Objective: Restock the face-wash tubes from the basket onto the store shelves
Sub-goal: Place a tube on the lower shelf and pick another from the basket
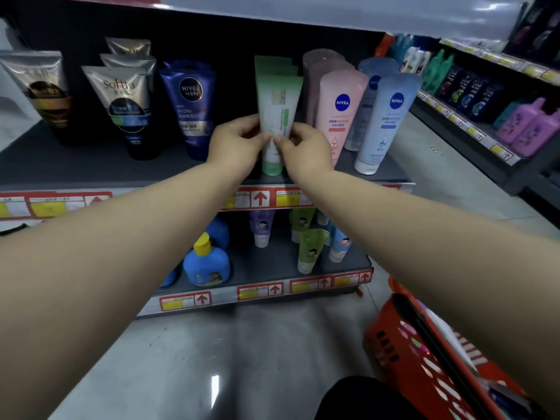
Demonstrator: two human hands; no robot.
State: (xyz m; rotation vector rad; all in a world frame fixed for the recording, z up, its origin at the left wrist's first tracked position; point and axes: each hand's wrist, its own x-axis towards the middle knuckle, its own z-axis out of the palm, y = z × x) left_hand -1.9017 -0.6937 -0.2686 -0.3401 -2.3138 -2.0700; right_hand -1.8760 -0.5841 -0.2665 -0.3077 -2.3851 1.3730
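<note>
While the green tube (277, 116) stands cap-down fronting its row on the upper shelf (91, 165), left hand (235, 140) and right hand (306, 147) both pinch its sides, grip closed. Looks like placement; next: release without tipping, then basket (391, 344).

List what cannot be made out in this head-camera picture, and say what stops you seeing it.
Head view:
1. The green face-wash tube: lower print covered by the left hand and right hand.
2. The red basket: cut off by the frame's edge, contents partly hidden by the right forearm.
3. The shelf price labels: too blurred to read.
</note>
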